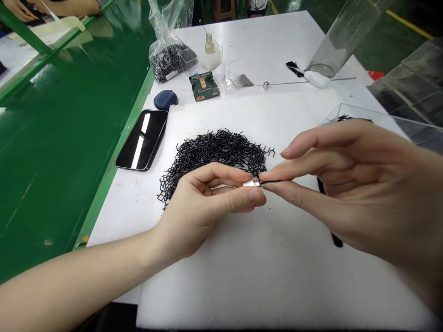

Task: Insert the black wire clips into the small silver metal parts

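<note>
My left hand [214, 193] pinches a small silvery metal piece [252, 183] between thumb and fingers. Thumb and forefinger of my right hand [346, 180] close on a thin black piece [272, 181] whose end meets the metal one; whether it sits inside cannot be made out. Behind my hands a heap of small bent black pieces [214, 150] lies on a white foam sheet [242, 276]. A dark strip-like object [337, 240] shows partly below my right hand, most of it hidden.
A phone [142, 140] and a dark blue case [165, 99] lie at left. Behind stand a bag of black pieces [171, 62], a needle bottle [209, 53], a green packet [204, 86] and a clear cylinder [346, 41]. A clear tray [387, 117] is behind my right hand.
</note>
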Available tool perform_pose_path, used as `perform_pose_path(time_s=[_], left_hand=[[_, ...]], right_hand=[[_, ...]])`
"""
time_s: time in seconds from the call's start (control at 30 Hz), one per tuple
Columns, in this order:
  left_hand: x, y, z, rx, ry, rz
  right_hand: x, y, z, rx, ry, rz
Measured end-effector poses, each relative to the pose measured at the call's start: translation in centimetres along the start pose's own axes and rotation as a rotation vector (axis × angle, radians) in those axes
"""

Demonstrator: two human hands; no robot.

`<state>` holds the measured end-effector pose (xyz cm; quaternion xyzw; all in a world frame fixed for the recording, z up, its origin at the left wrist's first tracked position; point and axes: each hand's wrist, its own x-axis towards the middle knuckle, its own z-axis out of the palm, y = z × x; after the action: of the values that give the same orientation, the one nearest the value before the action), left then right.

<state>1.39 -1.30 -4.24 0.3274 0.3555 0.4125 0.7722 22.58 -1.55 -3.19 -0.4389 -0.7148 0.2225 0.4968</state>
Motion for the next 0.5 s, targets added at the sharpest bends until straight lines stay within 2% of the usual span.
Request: perform_pose_path(time_s=[0.13, 0.23, 0.37, 0.5], left_hand=[[0.0, -0.2, 0.0, 0.022, -0.009, 0.016], [-0.3, -0.3, -0.1, 0.146, -0.017, 0.117], [-0.9, -0.4, -0.1, 0.568, -0.105, 0.433], [-1.4, -0.6, -0.2, 0.981, -0.34, 0.625]], right_hand=[[0.6, 0.5, -0.4, 0.111, 0.028, 0.039], [0.8, 1.2, -0.7, 0.188, 0.084, 0.109], [0.7, 2.0, -0.7, 0.189, 0.097, 0.111], [0.7, 2.3, -0.5, 0.22, 0.063, 0.118]])
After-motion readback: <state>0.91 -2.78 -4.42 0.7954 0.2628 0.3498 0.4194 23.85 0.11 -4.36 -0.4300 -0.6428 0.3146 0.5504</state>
